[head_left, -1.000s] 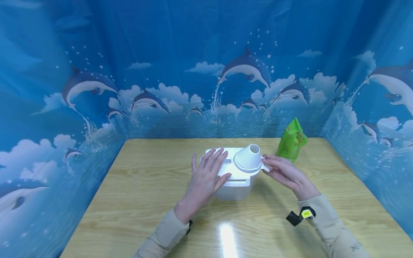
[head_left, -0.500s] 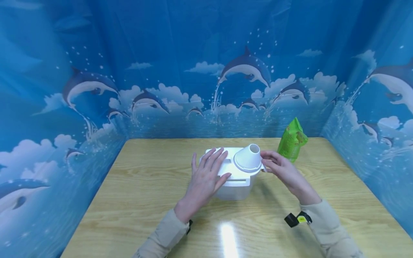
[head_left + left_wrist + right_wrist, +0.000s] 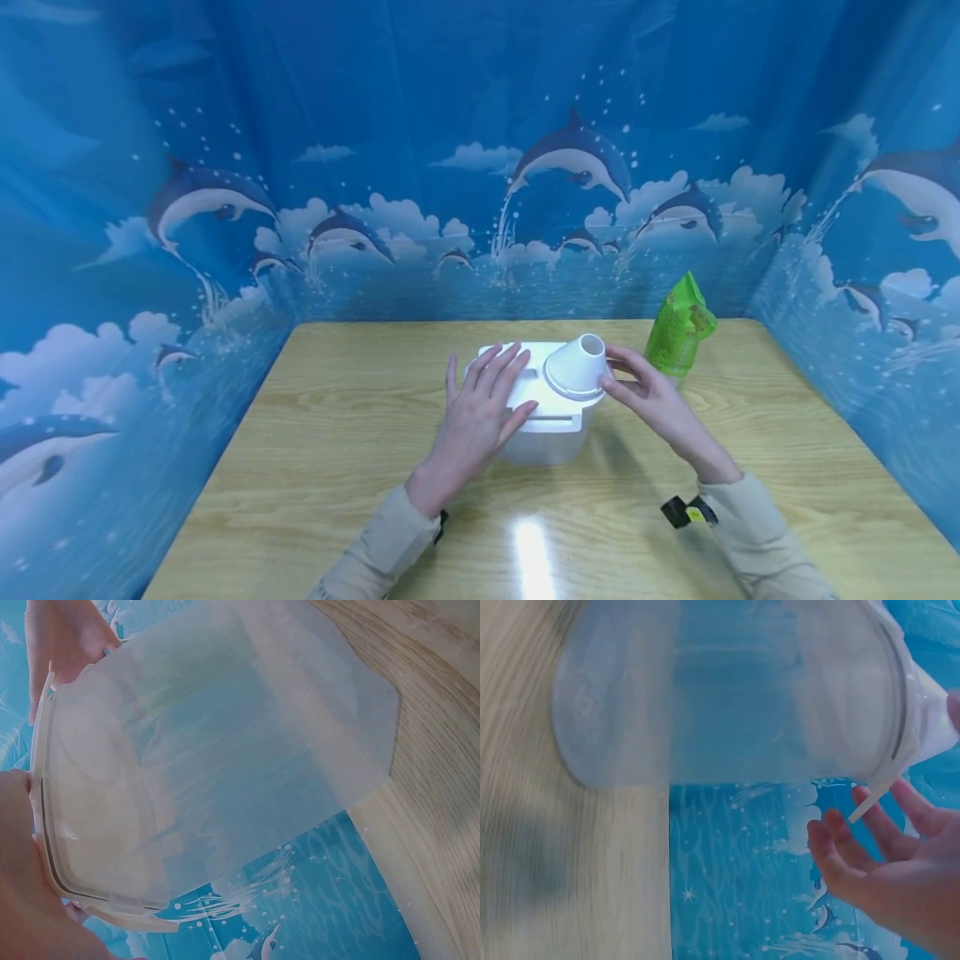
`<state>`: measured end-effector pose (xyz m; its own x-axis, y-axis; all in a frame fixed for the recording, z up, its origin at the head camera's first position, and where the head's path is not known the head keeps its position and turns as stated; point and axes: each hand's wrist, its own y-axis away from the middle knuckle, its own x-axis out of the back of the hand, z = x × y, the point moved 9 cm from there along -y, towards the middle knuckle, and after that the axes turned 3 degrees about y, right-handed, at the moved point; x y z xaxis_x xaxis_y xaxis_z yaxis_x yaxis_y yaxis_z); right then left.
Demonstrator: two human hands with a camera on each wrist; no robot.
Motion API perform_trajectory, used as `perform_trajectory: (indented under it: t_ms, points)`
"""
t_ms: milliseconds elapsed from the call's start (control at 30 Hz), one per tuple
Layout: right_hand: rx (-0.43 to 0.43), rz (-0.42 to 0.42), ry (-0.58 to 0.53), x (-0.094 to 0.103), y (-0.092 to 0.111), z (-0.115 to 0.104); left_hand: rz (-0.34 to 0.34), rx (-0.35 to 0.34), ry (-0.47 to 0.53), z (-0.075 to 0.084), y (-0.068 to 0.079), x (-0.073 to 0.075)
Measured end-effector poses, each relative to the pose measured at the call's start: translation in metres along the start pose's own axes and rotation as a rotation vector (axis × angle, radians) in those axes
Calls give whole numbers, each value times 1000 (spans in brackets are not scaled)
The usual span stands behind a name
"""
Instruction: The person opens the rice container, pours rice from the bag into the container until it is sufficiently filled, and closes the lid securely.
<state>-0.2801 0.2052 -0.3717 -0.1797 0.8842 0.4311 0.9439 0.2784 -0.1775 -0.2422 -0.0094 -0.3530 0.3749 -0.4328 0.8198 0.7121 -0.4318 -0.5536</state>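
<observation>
A translucent lidded plastic container (image 3: pixel 543 450) stands upright on the table. Its white lid (image 3: pixel 555 407) carries a cone-shaped white cap (image 3: pixel 576 368) with an opening at the top. My left hand (image 3: pixel 480 412) rests across the left part of the lid, fingers extended and thumb near the front latch. At the cone's right side is my right hand (image 3: pixel 652 404), its thumb tip right at the cone's base and a fingertip farther back. In the right wrist view a side latch (image 3: pixel 877 799) juts out from the lid, with loosely bent, spread fingers around it.
A green bag (image 3: pixel 678 327) stands behind my right hand on the wooden table (image 3: pixel 360 400). Blue dolphin-printed curtains (image 3: pixel 420 167) enclose the back and both sides. A black wrist device (image 3: pixel 686 511) sits at my right sleeve.
My right hand has moved off the side latch, up and slightly inward, so its thumb and fingers are now beside the cone. The left hand and container have stayed put.
</observation>
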Motion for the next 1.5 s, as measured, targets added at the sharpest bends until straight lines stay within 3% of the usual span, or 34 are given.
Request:
perform_trajectory:
  t_ms: [233,367,1067,1300,1500]
  points:
    - [103,21,186,-7,2,-4,-2,3,4,0,0,-1]
    - [125,35,226,-10,2,-4,-3,2,2,0,-1,-1]
    - [132,57,242,-8,2,-1,15,-58,11,-2,-4,6]
    - [126,51,238,-7,0,-1,39,-111,61,-4,-16,18]
    - [120,46,240,-6,-1,-1,24,-150,13,-4,-29,26]
